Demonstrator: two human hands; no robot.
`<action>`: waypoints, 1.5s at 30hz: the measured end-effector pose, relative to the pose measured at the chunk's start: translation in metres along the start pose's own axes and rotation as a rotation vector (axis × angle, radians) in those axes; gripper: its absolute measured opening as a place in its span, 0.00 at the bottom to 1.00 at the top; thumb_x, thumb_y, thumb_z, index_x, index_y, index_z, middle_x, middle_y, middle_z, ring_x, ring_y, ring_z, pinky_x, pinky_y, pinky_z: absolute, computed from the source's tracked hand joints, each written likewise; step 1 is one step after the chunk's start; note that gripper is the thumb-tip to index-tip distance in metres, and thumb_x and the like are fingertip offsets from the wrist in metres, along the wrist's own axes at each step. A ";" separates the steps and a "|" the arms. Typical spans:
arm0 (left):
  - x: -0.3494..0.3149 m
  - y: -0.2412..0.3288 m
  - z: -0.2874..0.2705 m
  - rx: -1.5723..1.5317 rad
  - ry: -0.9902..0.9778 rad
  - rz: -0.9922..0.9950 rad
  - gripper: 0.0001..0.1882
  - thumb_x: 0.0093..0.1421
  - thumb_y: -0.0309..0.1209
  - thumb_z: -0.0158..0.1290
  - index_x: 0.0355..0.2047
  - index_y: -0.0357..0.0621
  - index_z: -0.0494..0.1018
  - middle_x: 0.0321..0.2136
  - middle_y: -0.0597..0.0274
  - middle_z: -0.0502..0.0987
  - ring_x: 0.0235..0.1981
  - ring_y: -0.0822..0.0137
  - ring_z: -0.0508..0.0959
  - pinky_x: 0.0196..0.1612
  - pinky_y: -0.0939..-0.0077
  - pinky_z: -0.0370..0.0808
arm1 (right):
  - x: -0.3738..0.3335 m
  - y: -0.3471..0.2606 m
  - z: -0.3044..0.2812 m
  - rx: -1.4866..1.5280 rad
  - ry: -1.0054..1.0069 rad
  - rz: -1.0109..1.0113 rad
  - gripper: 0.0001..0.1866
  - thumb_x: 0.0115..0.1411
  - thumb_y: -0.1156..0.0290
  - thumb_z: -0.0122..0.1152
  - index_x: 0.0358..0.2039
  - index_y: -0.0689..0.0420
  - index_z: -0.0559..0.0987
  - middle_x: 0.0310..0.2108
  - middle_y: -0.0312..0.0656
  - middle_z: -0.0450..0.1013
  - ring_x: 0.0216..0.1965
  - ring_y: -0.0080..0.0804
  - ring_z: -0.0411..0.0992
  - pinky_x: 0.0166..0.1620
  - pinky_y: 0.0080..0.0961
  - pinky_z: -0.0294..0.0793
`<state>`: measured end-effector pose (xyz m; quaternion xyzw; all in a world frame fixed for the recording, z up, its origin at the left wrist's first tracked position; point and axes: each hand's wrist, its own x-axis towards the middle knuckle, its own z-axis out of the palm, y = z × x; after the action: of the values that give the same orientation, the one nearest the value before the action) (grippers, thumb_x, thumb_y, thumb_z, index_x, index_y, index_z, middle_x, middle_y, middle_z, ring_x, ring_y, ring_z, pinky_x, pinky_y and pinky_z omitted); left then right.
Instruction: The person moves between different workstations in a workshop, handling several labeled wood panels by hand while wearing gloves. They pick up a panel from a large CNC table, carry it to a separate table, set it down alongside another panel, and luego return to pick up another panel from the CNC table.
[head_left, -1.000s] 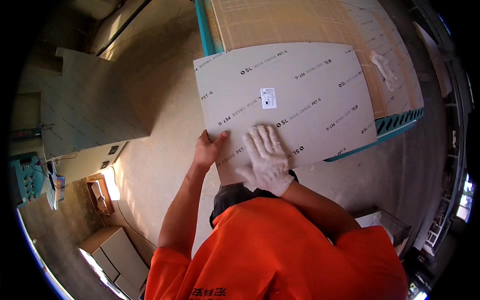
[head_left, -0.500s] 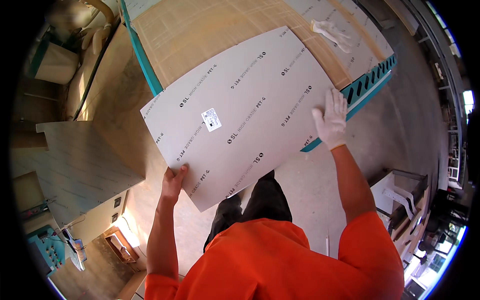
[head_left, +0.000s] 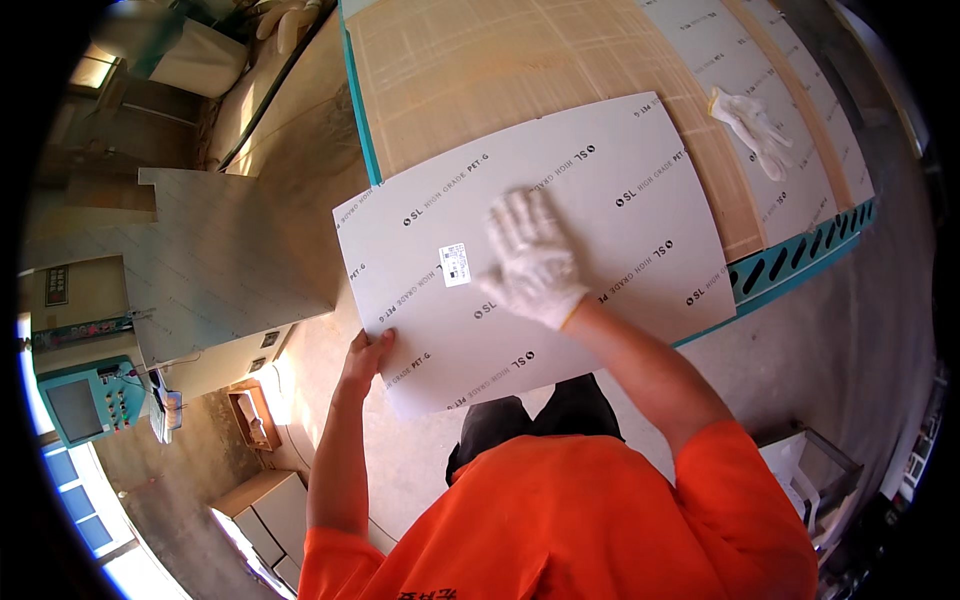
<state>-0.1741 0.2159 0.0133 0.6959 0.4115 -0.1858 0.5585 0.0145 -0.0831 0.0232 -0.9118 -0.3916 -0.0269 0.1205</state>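
Observation:
A large pale grey panel (head_left: pixel 600 230), covered in a printed film, lies partly on the stacked boards and juts out toward me. My left hand (head_left: pixel 371 355) is bare and grips its left edge near the lower corner, thumb on top and fingers underneath. On the panel's face rests my right hand (head_left: pixel 532 258) in a white work glove, palm down with fingers stretched; it is slightly blurred. A small white label (head_left: pixel 454 265) is stuck on the panel just left of the gloved fingers.
A loose white glove (head_left: pixel 752 130) lies on the stack's right part. Brown board (head_left: pixel 500 70) tops the stack, above a teal slotted frame (head_left: pixel 800 255). At left stand a grey-topped machine (head_left: pixel 235 260) and a teal control box (head_left: pixel 90 400). An open-topped frame (head_left: pixel 810 475) stands at lower right.
My right hand has moved from the panel's right edge to the middle of its face. My left hand keeps its hold on the left edge. The whole view has shifted.

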 end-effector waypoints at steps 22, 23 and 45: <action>-0.113 -0.230 -0.080 -0.058 0.474 -0.138 0.30 0.73 0.53 0.45 0.51 0.35 0.76 0.36 0.53 0.83 0.34 0.64 0.82 0.36 0.70 0.77 | 0.012 -0.265 0.052 0.290 -0.493 -0.957 0.50 0.64 0.31 0.46 0.74 0.55 0.55 0.77 0.46 0.47 0.77 0.40 0.42 0.78 0.43 0.34; -0.112 -0.228 -0.087 -0.130 0.495 -0.105 0.29 0.73 0.53 0.45 0.50 0.35 0.76 0.35 0.53 0.83 0.33 0.65 0.82 0.36 0.70 0.77 | 0.020 -0.261 0.047 0.337 -0.478 -0.967 0.49 0.65 0.32 0.46 0.75 0.54 0.54 0.77 0.46 0.46 0.78 0.40 0.41 0.78 0.42 0.34; -0.052 -0.161 -0.069 -0.170 0.354 -0.045 0.20 0.73 0.40 0.47 0.49 0.34 0.77 0.33 0.56 0.83 0.32 0.67 0.82 0.35 0.71 0.76 | 0.027 -0.017 0.008 0.085 0.079 -0.120 0.43 0.60 0.44 0.58 0.64 0.66 0.68 0.68 0.58 0.61 0.72 0.54 0.54 0.76 0.51 0.44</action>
<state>-0.3443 0.2669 -0.0285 0.6587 0.5330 -0.0377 0.5298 0.0208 -0.0505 0.0223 -0.8790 -0.4412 -0.0534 0.1726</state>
